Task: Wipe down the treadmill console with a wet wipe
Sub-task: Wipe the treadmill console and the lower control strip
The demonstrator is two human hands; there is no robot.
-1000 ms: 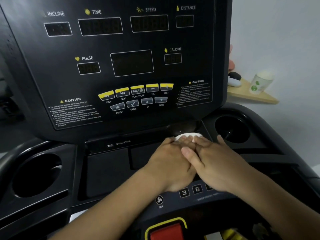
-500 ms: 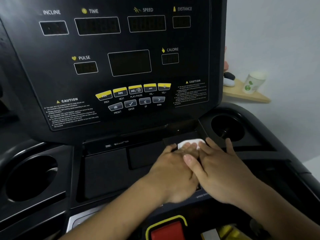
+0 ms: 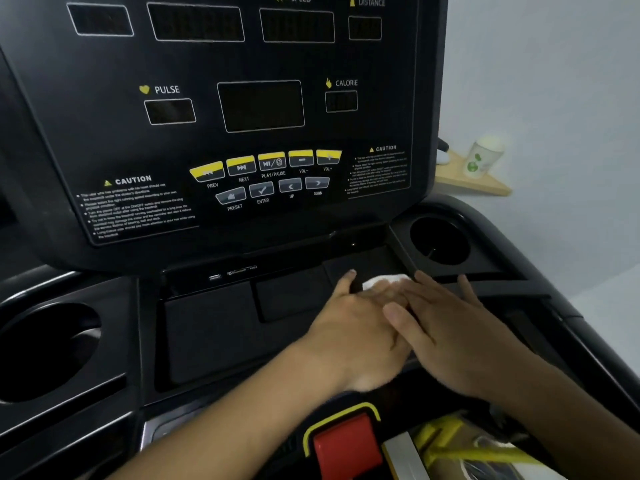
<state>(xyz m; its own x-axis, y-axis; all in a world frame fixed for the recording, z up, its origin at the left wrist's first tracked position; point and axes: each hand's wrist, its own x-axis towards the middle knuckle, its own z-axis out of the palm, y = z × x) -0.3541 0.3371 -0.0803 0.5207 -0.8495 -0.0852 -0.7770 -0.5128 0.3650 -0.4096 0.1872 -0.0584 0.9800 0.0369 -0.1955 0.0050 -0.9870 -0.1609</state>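
The black treadmill console [image 3: 114, 140] fills the view, its dark display panel upright and a recessed tray [image 3: 207, 327] below it. A white wet wipe [image 3: 384, 281] lies flat on the tray's right part, just left of the right cup holder. My left hand [image 3: 349, 327] presses flat on the wipe, fingers pointing away from me. My right hand [image 3: 446, 327] lies flat beside it, its thumb overlapping the left hand's fingers, fingertips at the wipe's right edge. Most of the wipe is hidden under the fingers.
Round cup holders sit at the left [image 3: 45, 351] and right [image 3: 440, 240] of the tray. A red stop button [image 3: 346, 441] with a yellow frame is at the near edge. A white bottle [image 3: 485, 157] stands on a wooden shelf [image 3: 471, 183] by the wall at right.
Both hands slid with the wipe to the right along the tray, toward the right cup holder. The view has tilted slightly downward.
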